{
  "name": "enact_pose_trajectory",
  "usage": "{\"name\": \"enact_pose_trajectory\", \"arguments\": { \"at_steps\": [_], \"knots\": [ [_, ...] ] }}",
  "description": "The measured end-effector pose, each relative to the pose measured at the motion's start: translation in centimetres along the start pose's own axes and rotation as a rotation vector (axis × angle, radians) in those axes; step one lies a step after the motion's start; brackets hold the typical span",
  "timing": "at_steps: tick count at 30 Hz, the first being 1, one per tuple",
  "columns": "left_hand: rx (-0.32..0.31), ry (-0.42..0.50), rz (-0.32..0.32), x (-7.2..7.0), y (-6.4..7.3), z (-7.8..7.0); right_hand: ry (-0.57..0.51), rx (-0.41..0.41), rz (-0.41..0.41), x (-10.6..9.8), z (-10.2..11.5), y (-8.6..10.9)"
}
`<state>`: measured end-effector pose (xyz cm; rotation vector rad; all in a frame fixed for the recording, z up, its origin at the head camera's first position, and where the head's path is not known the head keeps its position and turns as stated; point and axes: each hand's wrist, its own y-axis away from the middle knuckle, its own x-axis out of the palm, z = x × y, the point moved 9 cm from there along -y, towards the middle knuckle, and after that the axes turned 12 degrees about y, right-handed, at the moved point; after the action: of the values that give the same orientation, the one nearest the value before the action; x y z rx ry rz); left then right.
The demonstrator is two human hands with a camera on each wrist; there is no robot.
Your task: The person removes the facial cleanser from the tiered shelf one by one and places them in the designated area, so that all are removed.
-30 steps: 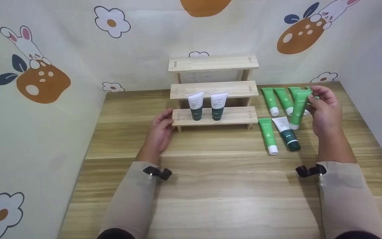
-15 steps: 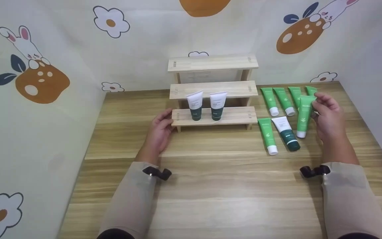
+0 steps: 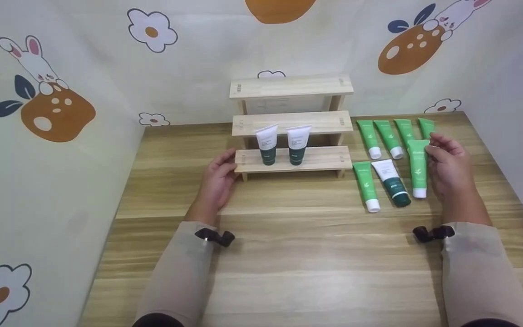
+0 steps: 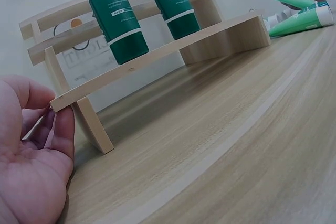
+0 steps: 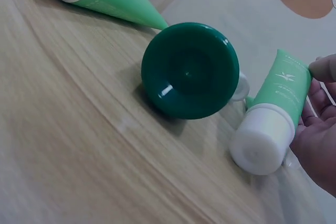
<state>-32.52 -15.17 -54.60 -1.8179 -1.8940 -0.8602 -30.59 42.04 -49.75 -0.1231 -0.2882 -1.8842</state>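
My left hand (image 3: 218,179) holds the left end of the lowest step of a three-step wooden rack (image 3: 327,159); the left wrist view shows the thumb above the board and fingers below it. Two white-and-dark-green tubes (image 3: 268,143) stand upright on their caps on that step. At the right, my right hand (image 3: 452,170) pinches the flat upper end of a light green tube (image 3: 418,168), its white cap (image 5: 262,140) pointing toward me. This tube lies low beside a lying white-and-dark-green tube (image 3: 392,184); whether it touches the table is unclear.
Several light green tubes (image 3: 368,138) lie in a row behind, right of the rack. Another green tube (image 3: 367,186) lies in front, left of the white-and-dark-green one. A patterned backdrop (image 3: 198,81) rises behind the wooden table (image 3: 288,254).
My right hand has brought the green tube toward me, slightly right and down, next to the lying white-and-dark-green tube. The left hand and rack have stayed in place.
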Motion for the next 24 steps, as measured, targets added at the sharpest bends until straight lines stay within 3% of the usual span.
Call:
{"name": "enact_pose_trajectory", "arguments": {
  "at_steps": [12, 24],
  "knots": [
    [-0.001, 0.006, -0.003, 0.0, -0.1, 0.1, 0.002, -0.070, 0.079, 0.2, -0.5, -0.5],
    [-0.010, 0.007, -0.002, -0.1, -0.1, 0.2, 0.145, -0.003, 0.085, -0.2, -1.3, -0.5]
  ]
}}
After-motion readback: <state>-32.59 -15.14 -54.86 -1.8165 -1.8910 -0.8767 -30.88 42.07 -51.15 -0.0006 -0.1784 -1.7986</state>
